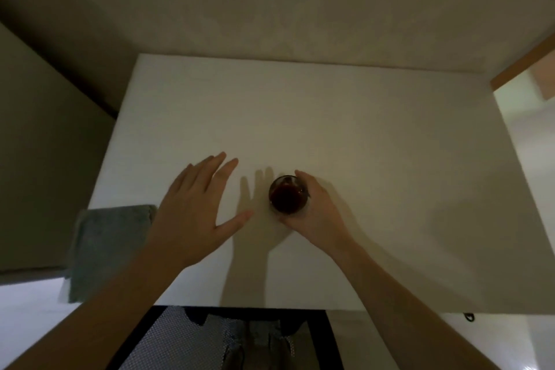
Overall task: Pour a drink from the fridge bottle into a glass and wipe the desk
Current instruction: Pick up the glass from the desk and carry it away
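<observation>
So the glass (287, 194) is sitting on the white desk (360, 129), roughly midway along the near edge and set a bit back from it, and it's already holding a dark drink, filled fairly high from what I can see. The right hand (315, 210) is wrapping around its right side, fingers curling over the far rim and thumb at the near side, so it's gripping the glass. The left hand (195, 207) is hovering flat with fingers spread, holding nothing, just to the left of the glass and not touching it.

There's a grey cloth (108, 246) hanging over the desk's near-left corner, right beside the left wrist. No bottle anywhere in shot.

Handling-wise, I'm guessing that glass is smooth, hard and breakable, and heavier than it looks with the liquid in it. Probably slippery too if it came cold. Best bet is gripping around the side wall lower down, not pinching the rim, and keeping it level since it's full. The cloth looks soft and floppy, so any bunch of it grabs fine for the wiping.
</observation>
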